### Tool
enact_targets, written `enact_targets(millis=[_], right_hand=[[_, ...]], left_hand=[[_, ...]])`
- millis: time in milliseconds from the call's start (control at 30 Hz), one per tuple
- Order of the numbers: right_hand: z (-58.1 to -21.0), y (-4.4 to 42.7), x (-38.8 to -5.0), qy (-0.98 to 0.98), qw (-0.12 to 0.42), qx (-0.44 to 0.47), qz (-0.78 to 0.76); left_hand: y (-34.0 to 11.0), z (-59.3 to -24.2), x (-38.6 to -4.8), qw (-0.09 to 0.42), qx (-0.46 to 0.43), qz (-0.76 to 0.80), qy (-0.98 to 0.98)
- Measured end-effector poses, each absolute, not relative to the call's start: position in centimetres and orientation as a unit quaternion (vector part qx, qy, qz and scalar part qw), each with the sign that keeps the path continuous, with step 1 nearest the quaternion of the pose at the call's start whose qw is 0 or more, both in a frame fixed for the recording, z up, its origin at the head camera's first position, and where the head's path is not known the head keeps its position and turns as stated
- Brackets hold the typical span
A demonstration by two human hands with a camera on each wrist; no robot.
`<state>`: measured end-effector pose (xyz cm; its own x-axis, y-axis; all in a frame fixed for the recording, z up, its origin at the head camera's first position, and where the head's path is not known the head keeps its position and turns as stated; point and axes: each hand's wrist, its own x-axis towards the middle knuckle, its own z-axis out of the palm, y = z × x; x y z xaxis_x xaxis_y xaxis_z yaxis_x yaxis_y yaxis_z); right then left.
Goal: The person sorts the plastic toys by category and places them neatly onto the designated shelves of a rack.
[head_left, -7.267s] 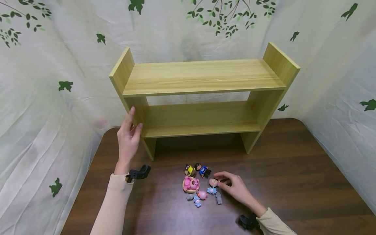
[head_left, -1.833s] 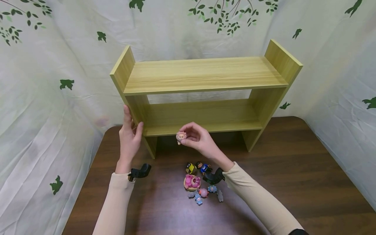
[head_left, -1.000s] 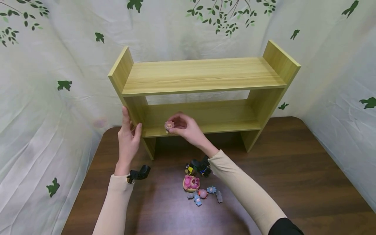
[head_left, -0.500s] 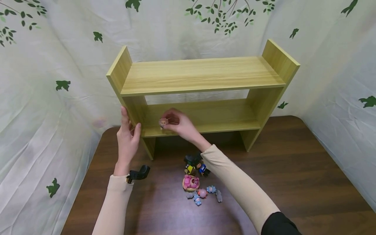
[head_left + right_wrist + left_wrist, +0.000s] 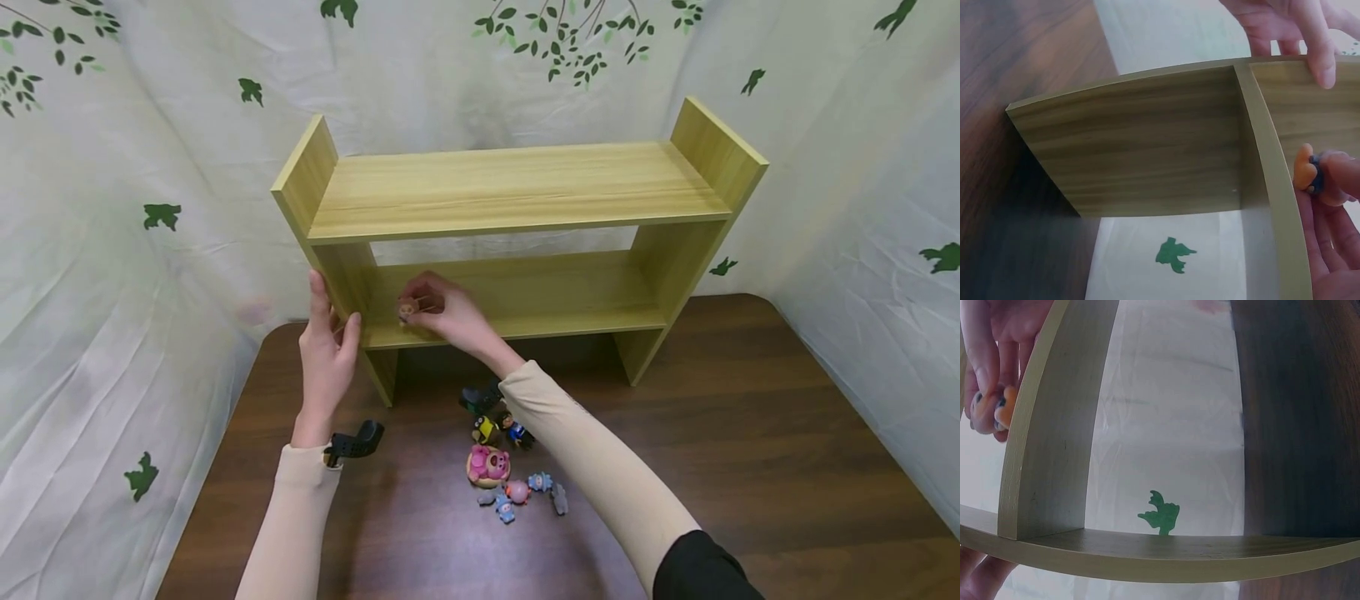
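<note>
A small toy figurine point(image 5: 407, 309), pinkish with orange and dark blue parts, is pinched between the thumb and fingers of my right hand point(image 5: 459, 319). That hand is at the left part of the lower board of a two-tier wooden shelf point(image 5: 517, 187). In the right wrist view the figurine point(image 5: 1304, 170) appears just beyond the board's front edge; whether it touches the board I cannot tell. My left hand point(image 5: 327, 358) holds the shelf's left side panel, thumb over the front edge and fingers along the outside. The left wrist view shows the figurine point(image 5: 986, 414) partly behind the board.
Several toys lie on the brown table point(image 5: 750, 450) before the shelf: a pink bear point(image 5: 488, 467), a yellow-and-black figure point(image 5: 484, 430), a blue-clothed figure point(image 5: 517, 432) and smaller blue, pink and grey ones. A leaf-print cloth point(image 5: 480, 75) hangs behind.
My right hand has lifted the figurine from the toy group on the table and carried it up and left to the lower board. My left hand still holds the side panel.
</note>
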<state>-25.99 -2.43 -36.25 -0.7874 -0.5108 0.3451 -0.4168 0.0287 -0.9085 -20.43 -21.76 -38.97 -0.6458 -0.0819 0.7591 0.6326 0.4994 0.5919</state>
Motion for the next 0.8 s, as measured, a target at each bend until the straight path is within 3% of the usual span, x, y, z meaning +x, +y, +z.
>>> enact_targets(millis=[800], right_hand=[[-36.18,-3.31,-26.89,0.751,0.041,-0.352,-0.558]], left_hand=[[-21.68,-38.97,-20.34,0.382,-0.170,-0.461,-0.783]])
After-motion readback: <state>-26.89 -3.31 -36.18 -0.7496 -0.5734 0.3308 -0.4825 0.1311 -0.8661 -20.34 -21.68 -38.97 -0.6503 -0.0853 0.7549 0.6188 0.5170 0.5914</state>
